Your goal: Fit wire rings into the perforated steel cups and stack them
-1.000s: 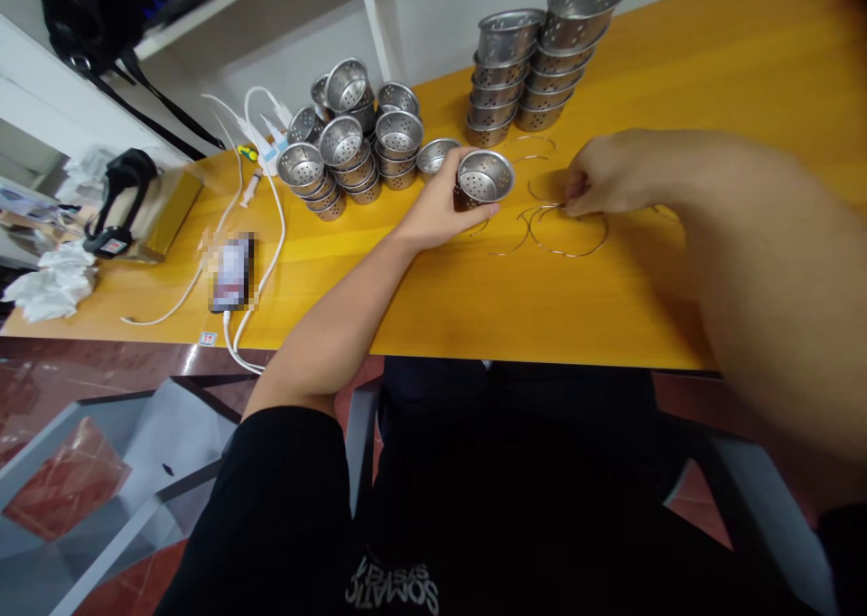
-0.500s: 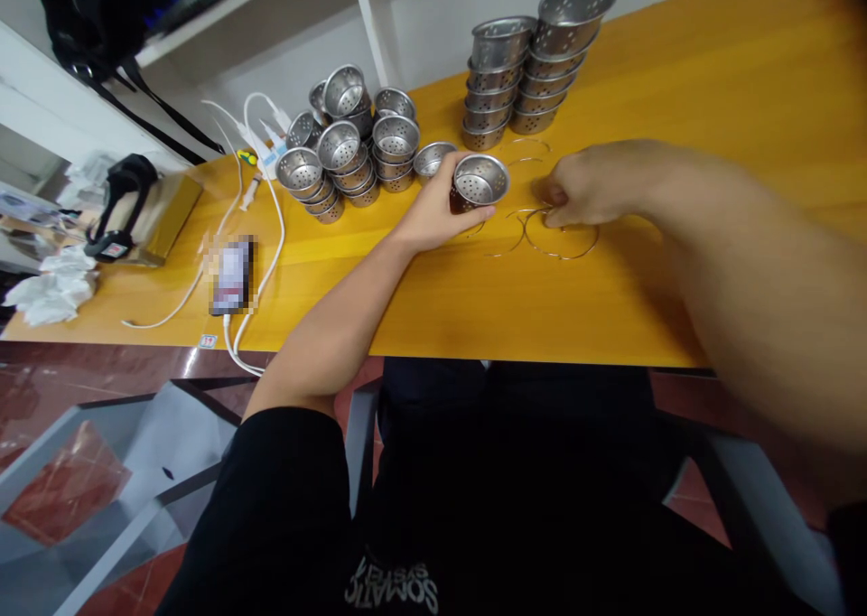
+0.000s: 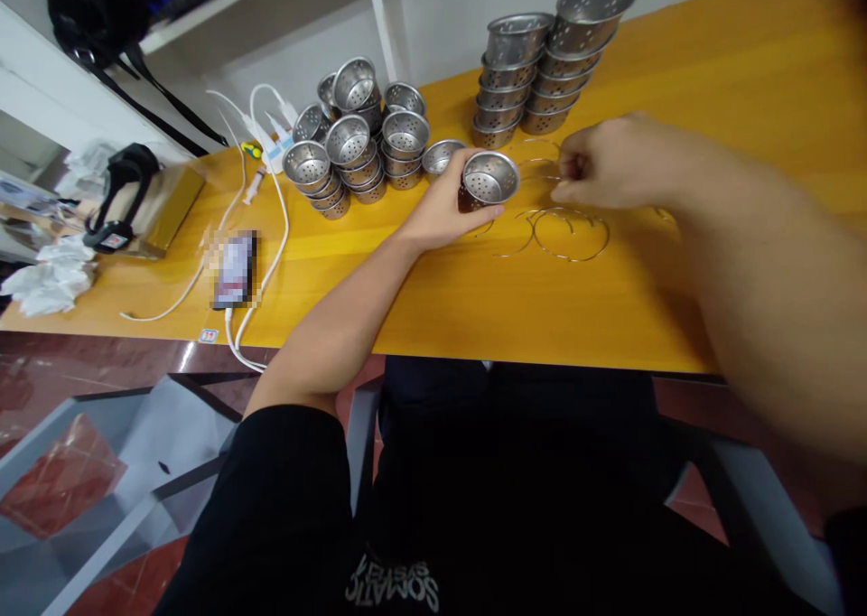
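Perforated steel cup held at the middle of the orange surface

The perforated cup [image 3: 489,179] bears no readable marking; the only writing is mirrored white lettering on the black shirt [image 3: 396,587], not legible. The left hand [image 3: 443,205] wraps around the cup's side, resting on the surface [image 3: 711,74]. The right hand [image 3: 610,163] is pinched nearly closed just above thin wire rings [image 3: 569,233]; whether it grips 1 cannot be told. 2 tall cup stacks [image 3: 542,65] stand behind, a low cluster [image 3: 356,151] to the left. Bare surface lies toward the near edge.
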`<state>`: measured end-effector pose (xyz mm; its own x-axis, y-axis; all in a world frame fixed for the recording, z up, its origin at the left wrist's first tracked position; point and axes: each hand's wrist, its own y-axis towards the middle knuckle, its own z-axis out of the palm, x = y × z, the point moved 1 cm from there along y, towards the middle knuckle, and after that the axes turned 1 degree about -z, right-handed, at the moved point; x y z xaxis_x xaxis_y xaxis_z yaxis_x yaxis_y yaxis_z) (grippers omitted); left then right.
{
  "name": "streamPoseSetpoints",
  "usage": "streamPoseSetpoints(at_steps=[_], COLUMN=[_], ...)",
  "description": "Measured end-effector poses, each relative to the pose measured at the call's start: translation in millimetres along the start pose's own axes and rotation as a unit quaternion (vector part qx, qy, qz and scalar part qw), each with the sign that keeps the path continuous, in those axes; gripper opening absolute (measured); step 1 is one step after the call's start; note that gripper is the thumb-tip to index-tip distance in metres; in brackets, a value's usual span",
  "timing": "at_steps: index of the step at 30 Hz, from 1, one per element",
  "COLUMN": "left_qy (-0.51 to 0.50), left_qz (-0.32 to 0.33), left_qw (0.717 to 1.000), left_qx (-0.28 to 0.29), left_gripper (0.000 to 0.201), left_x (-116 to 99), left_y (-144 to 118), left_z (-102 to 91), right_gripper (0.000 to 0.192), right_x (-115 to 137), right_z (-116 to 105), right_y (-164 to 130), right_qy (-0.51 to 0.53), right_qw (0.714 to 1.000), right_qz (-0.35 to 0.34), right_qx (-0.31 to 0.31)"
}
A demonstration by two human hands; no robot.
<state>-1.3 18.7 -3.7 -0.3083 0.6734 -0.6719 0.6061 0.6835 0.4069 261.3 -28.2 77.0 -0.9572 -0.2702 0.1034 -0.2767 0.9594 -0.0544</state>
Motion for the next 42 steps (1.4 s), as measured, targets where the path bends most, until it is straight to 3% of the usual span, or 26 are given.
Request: streamPoseSetpoints(at_steps=[4, 8, 13, 19, 23, 29, 34, 42], left_qy=[-0.006, -0.013, -0.011, -0.019, -0.024, -0.032, -0.017, 0.002], left_qz=[-0.005, -0.002, 0.004, 0.010, 0.009, 0.036, 0.037, 0.082], left_qw=[1.000, 1.000, 1.000, 0.998, 0.996, 0.995, 0.995, 0.994], left_qx=[-0.001, -0.009, -0.005, 0.067, 0.083, 0.092, 0.089, 0.072], left_gripper=[0.081, 0.081, 0.088, 0.102, 0.110, 0.101, 0.098, 0.097], left_x=[1, -1, -5, -16, -23, -36, -40, -33], left_y=[0, 1, 0, -4, -6, -7, -9, -7], left_z=[0.2, -0.5, -1.4, -2.5, -5.1, -5.4, -5.5, -3.9], right_gripper=[0.015, 0.033, 0.023, 0.023, 0.023, 0.024, 0.023, 0.008], right_x=[2, 3, 4, 7, 10, 17, 15, 10], right_z=[-1, -2, -4, -4, -4, 2, 1, -1], right_y=[-3, -5, -8, -9, -10, -7, -5, -8], right_qy=[0.074, 0.117, 0.136, 0.152, 0.179, 0.152, 0.125, 0.159], right_qw=[0.996, 0.990, 0.987, 0.982, 0.976, 0.984, 0.987, 0.970], right_qz=[-0.005, -0.014, 0.022, 0.049, 0.059, 0.010, 0.035, 0.045], right_qx=[-0.047, -0.076, -0.082, -0.100, -0.110, -0.097, -0.097, -0.180])
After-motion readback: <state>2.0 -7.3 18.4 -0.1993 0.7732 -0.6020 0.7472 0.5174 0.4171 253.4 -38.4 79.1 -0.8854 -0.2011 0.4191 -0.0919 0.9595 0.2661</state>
